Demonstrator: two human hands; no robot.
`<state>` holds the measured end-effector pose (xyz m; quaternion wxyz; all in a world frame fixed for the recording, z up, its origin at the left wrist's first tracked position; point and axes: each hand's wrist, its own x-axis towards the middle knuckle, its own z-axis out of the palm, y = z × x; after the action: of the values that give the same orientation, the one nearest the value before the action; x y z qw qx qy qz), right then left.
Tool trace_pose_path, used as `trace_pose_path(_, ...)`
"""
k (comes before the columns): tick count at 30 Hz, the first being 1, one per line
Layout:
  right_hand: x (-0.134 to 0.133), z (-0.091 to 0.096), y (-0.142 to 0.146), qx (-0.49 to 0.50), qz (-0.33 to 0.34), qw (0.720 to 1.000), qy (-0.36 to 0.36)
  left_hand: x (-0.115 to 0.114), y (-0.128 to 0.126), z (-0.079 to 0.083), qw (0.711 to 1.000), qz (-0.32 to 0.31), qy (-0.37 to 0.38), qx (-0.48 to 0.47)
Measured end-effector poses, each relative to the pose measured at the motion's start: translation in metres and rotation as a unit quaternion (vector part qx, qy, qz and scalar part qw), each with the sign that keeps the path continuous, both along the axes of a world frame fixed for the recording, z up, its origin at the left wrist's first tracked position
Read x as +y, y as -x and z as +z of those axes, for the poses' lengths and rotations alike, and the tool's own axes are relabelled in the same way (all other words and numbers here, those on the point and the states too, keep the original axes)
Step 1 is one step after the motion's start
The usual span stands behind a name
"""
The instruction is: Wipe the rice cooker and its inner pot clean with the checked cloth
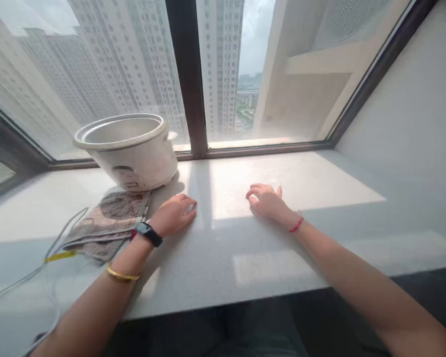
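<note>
My left hand [175, 213] rests palm down on the white stone sill [245, 263], fingers loosely curled, holding nothing; a black watch and a gold bangle sit on that wrist. My right hand [265, 200] lies on the sill a short way to the right, fingers bent and apart, with nothing in it; a red string circles its wrist. A white rice cooker body [130, 148] without a lid stands at the back left by the window. A folded grey patterned cloth [107, 223] lies in front of the cooker, just left of my left wrist.
A white cable with a yellow tie [59, 256] loops over the sill at the far left. A dark window frame post [188, 79] rises behind the hands. The white wall [412, 124] closes the right side. The sill's front edge runs below my forearms.
</note>
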<state>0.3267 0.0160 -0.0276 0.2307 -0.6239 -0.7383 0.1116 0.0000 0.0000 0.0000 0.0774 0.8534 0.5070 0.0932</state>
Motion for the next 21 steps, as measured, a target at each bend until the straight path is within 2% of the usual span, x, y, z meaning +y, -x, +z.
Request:
trace_pose_path(12, -0.0001, 0.0027, -0.0005, 0.005, 0.023, 1.000, 0.018, -0.0028, -0.0014, 0.0021, 1.000, 0.009, 0.003, -0.006)
trace_pose_path(21, 0.0020, -0.0017, -0.0018, 0.004, -0.002, 1.000, -0.006, -0.0008, -0.0011, -0.0004, 1.000, 0.008, 0.000, -0.009)
